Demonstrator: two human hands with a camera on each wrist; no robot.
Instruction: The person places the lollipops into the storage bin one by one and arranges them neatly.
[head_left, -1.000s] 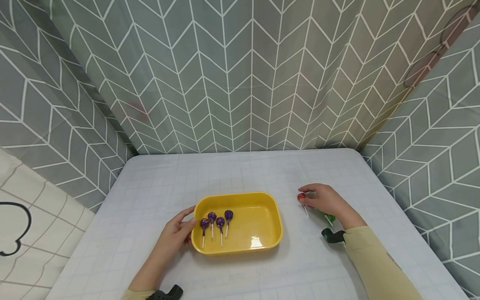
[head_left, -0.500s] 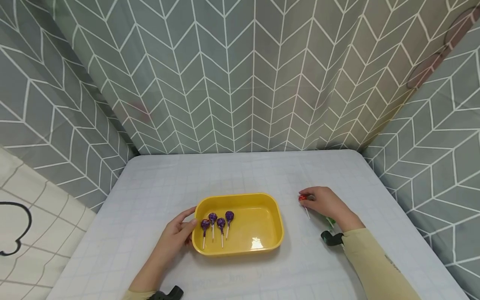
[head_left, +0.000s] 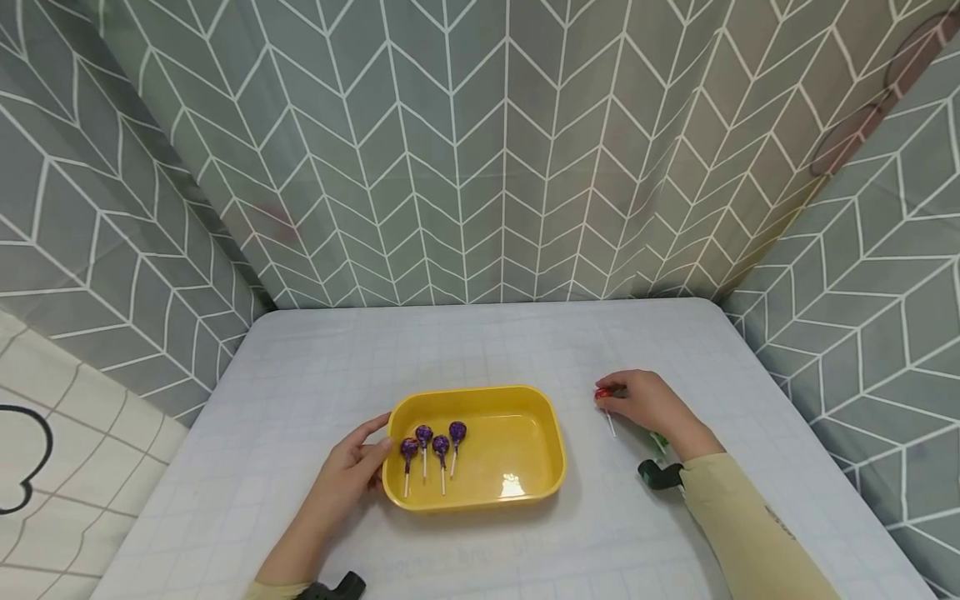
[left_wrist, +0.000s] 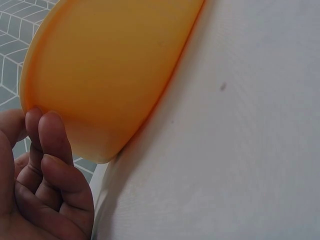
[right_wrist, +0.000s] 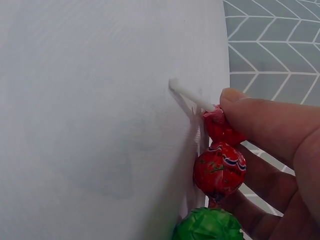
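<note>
My left hand (head_left: 347, 471) grips the left end of a yellow tray (head_left: 525, 442), thumb at the rim and fingers curled against the outer wall in the left wrist view. Several purple-wrapped lollipops (head_left: 441, 447) lie in the tray's left half, sticks toward me. To the right of the tray, my right hand (head_left: 651, 407) pinches a red-wrapped lollipop (right_wrist: 223, 131) between thumb and fingers, its white stick pointing away from the palm. A second red lollipop (right_wrist: 220, 171) shows just below it in the right wrist view, with a green-wrapped lollipop (right_wrist: 208, 226) beyond.
Both hands work over a table with a white cloth (head_left: 480, 342). Grey herringbone-patterned curtains (head_left: 480, 167) stand behind and at the sides. Black wrist mounts (head_left: 660, 475) sit at both cuffs.
My right hand's fingers have drawn closer round the red lollipop and cover more of its head. The green lollipop is more hidden under that hand. My left hand and the tray stay put.
</note>
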